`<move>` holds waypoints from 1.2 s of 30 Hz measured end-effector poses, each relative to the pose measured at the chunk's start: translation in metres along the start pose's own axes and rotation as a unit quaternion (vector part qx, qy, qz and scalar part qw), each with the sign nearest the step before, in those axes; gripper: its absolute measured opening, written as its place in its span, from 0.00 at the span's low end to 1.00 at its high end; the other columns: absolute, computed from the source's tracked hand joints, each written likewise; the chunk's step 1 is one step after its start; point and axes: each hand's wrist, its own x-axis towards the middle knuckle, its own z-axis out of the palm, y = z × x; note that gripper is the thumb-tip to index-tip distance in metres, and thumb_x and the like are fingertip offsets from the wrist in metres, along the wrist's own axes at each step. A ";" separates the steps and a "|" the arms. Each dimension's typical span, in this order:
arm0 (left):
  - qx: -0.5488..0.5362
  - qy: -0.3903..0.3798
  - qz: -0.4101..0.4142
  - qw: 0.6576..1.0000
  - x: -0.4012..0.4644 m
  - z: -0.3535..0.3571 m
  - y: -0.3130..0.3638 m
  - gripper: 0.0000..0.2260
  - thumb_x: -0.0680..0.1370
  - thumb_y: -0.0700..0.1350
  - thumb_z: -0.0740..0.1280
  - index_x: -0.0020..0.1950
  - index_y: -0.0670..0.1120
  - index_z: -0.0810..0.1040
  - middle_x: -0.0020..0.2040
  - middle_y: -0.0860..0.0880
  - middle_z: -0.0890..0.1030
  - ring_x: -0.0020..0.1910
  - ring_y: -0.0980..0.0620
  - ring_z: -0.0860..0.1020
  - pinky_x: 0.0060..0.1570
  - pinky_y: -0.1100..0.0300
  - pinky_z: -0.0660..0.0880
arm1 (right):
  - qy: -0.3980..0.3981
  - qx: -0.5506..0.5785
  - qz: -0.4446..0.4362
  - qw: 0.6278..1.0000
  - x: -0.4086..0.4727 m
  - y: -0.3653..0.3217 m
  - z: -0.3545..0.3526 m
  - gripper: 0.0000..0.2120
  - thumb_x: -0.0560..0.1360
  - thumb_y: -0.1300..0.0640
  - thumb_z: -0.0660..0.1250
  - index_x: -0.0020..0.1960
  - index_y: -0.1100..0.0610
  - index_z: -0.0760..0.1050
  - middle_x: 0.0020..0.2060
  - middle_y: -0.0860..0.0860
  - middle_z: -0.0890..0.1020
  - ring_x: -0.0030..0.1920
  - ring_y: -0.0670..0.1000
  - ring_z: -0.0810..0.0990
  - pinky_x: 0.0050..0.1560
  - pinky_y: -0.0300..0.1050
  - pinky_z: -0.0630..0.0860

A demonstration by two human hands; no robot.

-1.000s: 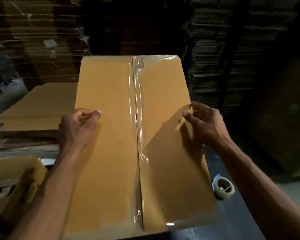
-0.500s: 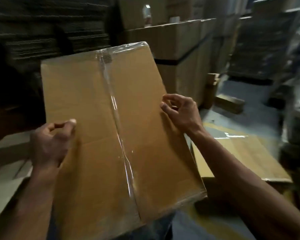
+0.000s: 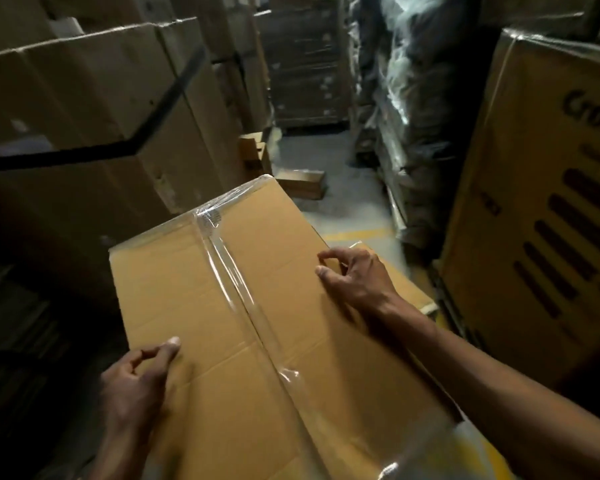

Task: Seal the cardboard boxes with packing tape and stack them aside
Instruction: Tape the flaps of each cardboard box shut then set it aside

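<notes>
A brown cardboard box (image 3: 187, 289) fills the middle of the head view, held up and tilted, its top seam sealed by a strip of clear packing tape (image 3: 236, 282) that runs away from me. My left hand (image 3: 136, 382) grips the box's left edge, thumb on the top face, fingers curled round the side. On the right edge my right hand (image 3: 354, 275) holds on the same way, thumb and fingers curled at the rim. The box's underside is hidden.
Tall stacked cartons (image 3: 94, 109) stand close on the left. A large printed carton (image 3: 541, 209) rises at the right. Plastic-wrapped goods (image 3: 413, 116) line a narrow concrete aisle (image 3: 340, 209) ahead, with small boxes (image 3: 302, 183) on the floor. Another flat cardboard piece (image 3: 413, 292) lies under my right hand.
I have lifted the sealed box off the work surface and turned to the right with it. The tape roll and flat cardboard stacks have left the view; the aisle has come in.
</notes>
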 end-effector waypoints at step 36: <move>0.161 -0.239 -0.231 0.929 0.282 0.659 0.017 0.09 0.69 0.60 0.71 0.45 0.58 0.80 0.63 0.47 0.78 0.60 0.48 0.75 0.66 0.59 0.70 | -0.155 -0.131 0.261 0.944 0.460 0.456 -0.088 0.32 0.74 0.54 0.78 0.75 0.49 0.71 0.73 0.57 0.69 0.71 0.61 0.71 0.70 0.60 0.71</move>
